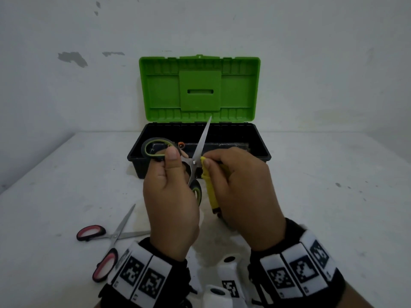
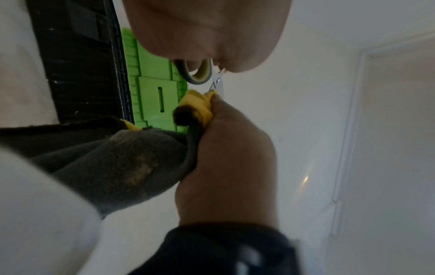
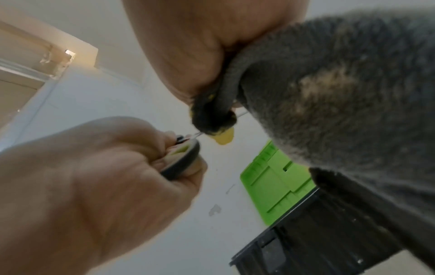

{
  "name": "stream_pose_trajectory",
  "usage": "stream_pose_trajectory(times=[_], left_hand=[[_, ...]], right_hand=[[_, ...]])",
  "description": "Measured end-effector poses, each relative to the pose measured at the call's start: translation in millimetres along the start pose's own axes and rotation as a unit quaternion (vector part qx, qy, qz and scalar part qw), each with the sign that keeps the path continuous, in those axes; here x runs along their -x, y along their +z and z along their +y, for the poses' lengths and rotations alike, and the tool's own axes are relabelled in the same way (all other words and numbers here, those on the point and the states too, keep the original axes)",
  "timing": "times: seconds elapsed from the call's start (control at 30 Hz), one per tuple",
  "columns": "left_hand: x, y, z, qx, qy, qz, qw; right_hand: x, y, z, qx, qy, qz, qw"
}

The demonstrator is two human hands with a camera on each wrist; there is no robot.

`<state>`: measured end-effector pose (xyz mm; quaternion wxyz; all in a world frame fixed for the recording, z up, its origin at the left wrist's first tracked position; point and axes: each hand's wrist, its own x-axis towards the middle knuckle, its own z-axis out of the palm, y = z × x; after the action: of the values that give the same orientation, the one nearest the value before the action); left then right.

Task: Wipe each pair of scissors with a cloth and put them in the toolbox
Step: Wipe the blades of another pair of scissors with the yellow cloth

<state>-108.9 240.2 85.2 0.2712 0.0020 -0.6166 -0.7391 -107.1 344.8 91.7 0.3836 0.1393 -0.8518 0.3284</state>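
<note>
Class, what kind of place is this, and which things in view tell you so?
Probably a plain indoor work corner: a bare white table against a scuffed white wall, with an open toolbox and scissors lying out.

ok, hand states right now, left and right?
Left hand: grips the green-handled scissors by a handle loop.
Right hand: pinches the yellow cloth on a blade.

White table point(image 1: 333, 218) with open toolbox point(image 1: 258, 150) at back, red-handled scissors point(image 1: 106, 241) spread open near front left.
</note>
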Motion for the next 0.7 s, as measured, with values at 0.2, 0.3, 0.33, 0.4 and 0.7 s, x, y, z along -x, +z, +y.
stream_pose_trajectory(times=[0.2, 0.3, 0.33, 0.4, 0.7], left_hand=[[1.5, -2.1, 1.8, 0.052, -0.075, 0.010, 0.996], [2.0, -2.4, 2.7, 0.045, -0.089, 0.009, 0.995], [1.6, -2.3, 3.2, 0.049, -0.096, 0.010, 0.994], [-1.0, -1.7, 4.2, 0.064, -0.125, 0.020, 0.990], [-1.5, 7.2, 8.2, 0.104, -0.257, 0.018, 0.961]], right_hand=[[9.6, -9.9, 28.4, 0.023, 0.009, -0.004, 1.000], [12.7, -17.6, 39.3, 0.041, 0.025, -0.011, 0.999], [12.4, -21.3, 42.7, 0.049, 0.037, -0.008, 0.998], [9.9, -30.0, 45.4, 0.056, 0.056, 0.019, 0.997], [8.8, -3.1, 12.5, 0.047, -0.126, -0.028, 0.990]])
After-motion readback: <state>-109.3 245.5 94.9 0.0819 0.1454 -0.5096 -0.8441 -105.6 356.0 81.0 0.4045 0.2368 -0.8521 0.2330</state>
